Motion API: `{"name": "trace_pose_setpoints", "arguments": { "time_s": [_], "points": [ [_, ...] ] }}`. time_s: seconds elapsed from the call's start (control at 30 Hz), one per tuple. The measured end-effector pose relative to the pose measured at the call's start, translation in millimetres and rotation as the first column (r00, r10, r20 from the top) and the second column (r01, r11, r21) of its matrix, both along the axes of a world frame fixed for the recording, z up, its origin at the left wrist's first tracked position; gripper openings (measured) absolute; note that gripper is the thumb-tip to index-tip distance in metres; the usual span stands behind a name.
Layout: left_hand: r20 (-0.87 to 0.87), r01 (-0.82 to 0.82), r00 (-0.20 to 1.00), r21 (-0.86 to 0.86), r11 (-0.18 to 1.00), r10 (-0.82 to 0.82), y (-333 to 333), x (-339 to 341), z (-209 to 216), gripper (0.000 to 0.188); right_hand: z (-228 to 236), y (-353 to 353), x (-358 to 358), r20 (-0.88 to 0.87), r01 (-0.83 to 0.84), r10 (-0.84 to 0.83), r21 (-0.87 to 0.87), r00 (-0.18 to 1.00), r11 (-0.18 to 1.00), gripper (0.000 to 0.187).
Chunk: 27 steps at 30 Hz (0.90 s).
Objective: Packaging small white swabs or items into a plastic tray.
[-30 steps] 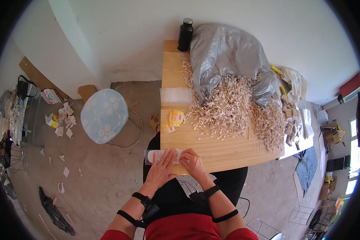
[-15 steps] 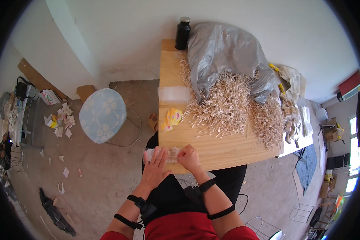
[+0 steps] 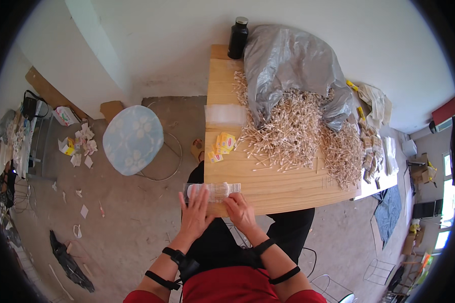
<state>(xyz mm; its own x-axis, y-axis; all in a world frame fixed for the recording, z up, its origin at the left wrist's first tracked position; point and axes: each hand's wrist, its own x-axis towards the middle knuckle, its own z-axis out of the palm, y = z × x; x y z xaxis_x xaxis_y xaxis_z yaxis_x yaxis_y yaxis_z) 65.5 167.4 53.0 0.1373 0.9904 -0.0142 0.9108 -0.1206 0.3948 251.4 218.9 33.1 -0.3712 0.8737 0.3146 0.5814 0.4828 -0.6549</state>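
Note:
A clear plastic bag of cotton swabs lies flat at the near left edge of the wooden table. Across its left part my left hand rests with stretched, spread fingers. My right hand is closed, with thumb and fingertips pinching the bag's lower right edge. Beyond my hands are several small yellow cards and a flat stack of clear bags. A big heap of loose cotton swabs spills from a grey plastic sack.
A black bottle stands at the table's far left corner. Filled packs lie along the right side. Left of the table are a stool with a light blue cover and paper scraps on the floor.
My right hand has shifted from over the bag's right end to its lower edge, so that end now shows. My left hand stays on the bag. The view has shifted slightly.

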Motion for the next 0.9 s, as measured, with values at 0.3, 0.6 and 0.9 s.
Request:
{"name": "trace_pose_setpoints", "arguments": {
  "time_s": [0.3,0.6,0.9],
  "points": [
    [0.049,0.048,0.997,0.296,0.954,-0.065,-2,-1,-1,0.041,-6,12,-16,0.128,-0.08,0.084,-0.036,0.988,0.996,0.009],
    [-0.232,0.184,0.965,0.281,0.942,-0.12,-5,11,-17,0.047,-5,17,-16,0.193,0.015,0.001,-0.086,0.981,0.996,0.007],
    [-0.3,0.189,0.947,0.235,0.954,-0.114,-7,16,-18,0.053,-2,18,-12,0.236,0.001,0.01,-0.048,0.972,0.999,0.006]
  ]
}}
